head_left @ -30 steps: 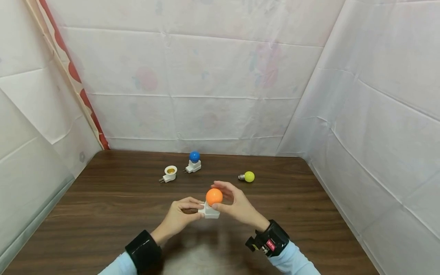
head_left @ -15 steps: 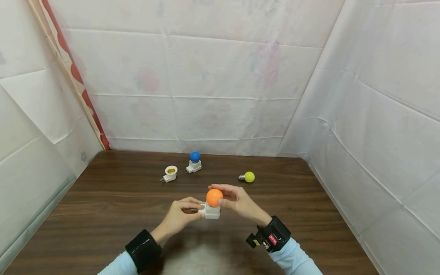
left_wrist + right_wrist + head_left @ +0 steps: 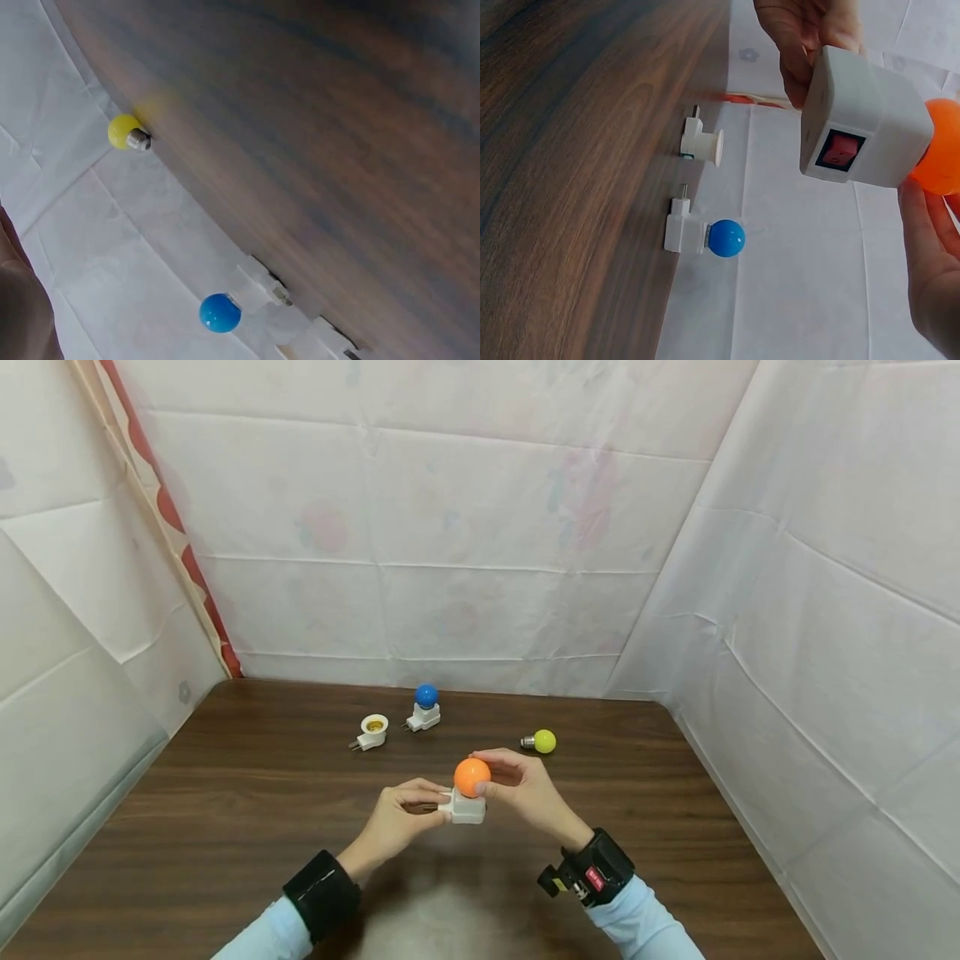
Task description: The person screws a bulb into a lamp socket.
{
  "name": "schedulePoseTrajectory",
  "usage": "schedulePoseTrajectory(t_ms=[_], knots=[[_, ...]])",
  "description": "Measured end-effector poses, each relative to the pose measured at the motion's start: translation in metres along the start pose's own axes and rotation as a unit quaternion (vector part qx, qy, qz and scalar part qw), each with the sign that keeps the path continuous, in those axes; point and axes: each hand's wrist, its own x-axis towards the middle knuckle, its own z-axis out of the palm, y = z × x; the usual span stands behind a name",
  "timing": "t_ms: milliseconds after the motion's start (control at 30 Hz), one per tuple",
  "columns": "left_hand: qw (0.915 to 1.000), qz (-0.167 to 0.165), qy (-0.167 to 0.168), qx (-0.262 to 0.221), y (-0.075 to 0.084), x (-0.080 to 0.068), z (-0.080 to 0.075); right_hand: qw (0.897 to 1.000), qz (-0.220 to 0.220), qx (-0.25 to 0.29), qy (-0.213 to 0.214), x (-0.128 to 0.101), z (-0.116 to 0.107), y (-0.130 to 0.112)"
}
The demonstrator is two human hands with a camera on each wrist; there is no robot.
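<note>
My left hand (image 3: pixel 399 817) grips a white plug-in lamp socket (image 3: pixel 468 810) at its plug end, above the table. An orange bulb (image 3: pixel 472 777) sits upright in the socket's top, and my right hand (image 3: pixel 525 787) holds it between thumb and fingers. On the socket's side a red rocker switch (image 3: pixel 840 150) shows in the right wrist view. Only part of my left hand (image 3: pixel 26 307) enters the left wrist view, at its lower left edge.
Toward the back of the wooden table (image 3: pixel 285 793) stand an unfilled white socket (image 3: pixel 372 737) and another socket (image 3: pixel 423 718) bearing a blue bulb (image 3: pixel 426 696). A yellow bulb (image 3: pixel 544 742) lies on its side, back right. White sheeting (image 3: pixel 465 527) walls the table.
The right thumb and fingers have shifted around the orange bulb. Both hands, with socket and bulb, now appear slightly higher and further right in the head view, which has tilted a little.
</note>
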Motion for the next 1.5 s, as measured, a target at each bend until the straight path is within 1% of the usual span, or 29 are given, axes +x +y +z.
schedulePoseTrajectory(t_ms=[67, 200, 333, 500, 600, 700, 833, 1067, 1167, 1300, 1400, 1500], knots=[[1.0000, 0.002, 0.000, 0.001, 0.001, 0.002, -0.001, 1.000, -0.012, -0.004, 0.010, 0.001, -0.001, 0.000], [0.9999, 0.007, -0.010, -0.001, 0.001, 0.002, -0.003, 1.000, -0.020, -0.014, 0.001, 0.001, -0.001, 0.001], [0.9998, 0.001, -0.019, -0.001, 0.001, 0.002, -0.006, 0.999, -0.016, -0.024, -0.030, 0.001, -0.002, -0.001], [0.9996, 0.000, -0.029, 0.005, 0.003, 0.003, -0.010, 0.996, -0.029, -0.030, -0.079, 0.003, -0.003, -0.004], [0.9993, 0.003, -0.037, 0.001, 0.005, 0.004, -0.011, 0.995, -0.033, -0.028, -0.089, 0.006, -0.004, -0.005], [0.9993, 0.005, -0.038, -0.003, 0.007, 0.005, -0.012, 0.995, -0.036, -0.023, -0.094, 0.009, -0.004, -0.007], [0.9995, 0.006, -0.031, -0.003, 0.010, 0.006, -0.012, 0.995, -0.038, -0.024, -0.094, 0.012, -0.004, -0.009], [0.9999, -0.001, -0.014, 0.004, 0.013, 0.007, -0.012, 0.996, -0.034, -0.031, -0.080, 0.015, -0.004, -0.011], [1.0000, 0.001, -0.007, 0.006, 0.012, 0.008, -0.011, 0.997, -0.032, -0.036, -0.065, 0.015, -0.003, -0.011], [1.0000, 0.000, 0.005, 0.004, 0.011, 0.009, -0.008, 0.997, -0.030, -0.053, -0.036, 0.014, -0.001, -0.013], [0.9998, -0.005, 0.018, -0.003, 0.010, 0.009, -0.007, 0.998, -0.020, -0.053, -0.017, 0.012, 0.003, -0.019], [0.9996, -0.007, 0.024, -0.009, 0.009, 0.010, -0.006, 0.999, -0.016, -0.051, -0.009, 0.011, 0.006, -0.028]])
